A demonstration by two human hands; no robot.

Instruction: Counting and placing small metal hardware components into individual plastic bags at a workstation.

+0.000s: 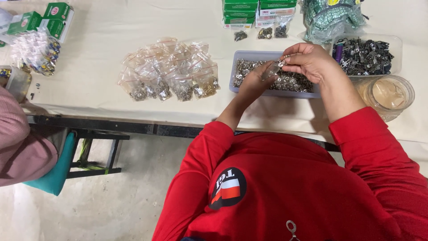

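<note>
My left hand (255,79) holds a small clear plastic bag (271,70) over a grey tray (249,56) full of small silver metal fasteners. My right hand (308,60) is just right of it, its fingertips pinched on small metal pieces at the bag's mouth. A pile of several filled clear zip bags (171,71) with red strips lies on the cream table to the left of the tray.
Green boxes (249,11) and small dark-filled bags stand at the back. A clear tub of dark metal clips (368,56) and a round clear container (388,96) sit at right. Another person's sleeve (20,147) is at left, near more boxes and bags (38,33).
</note>
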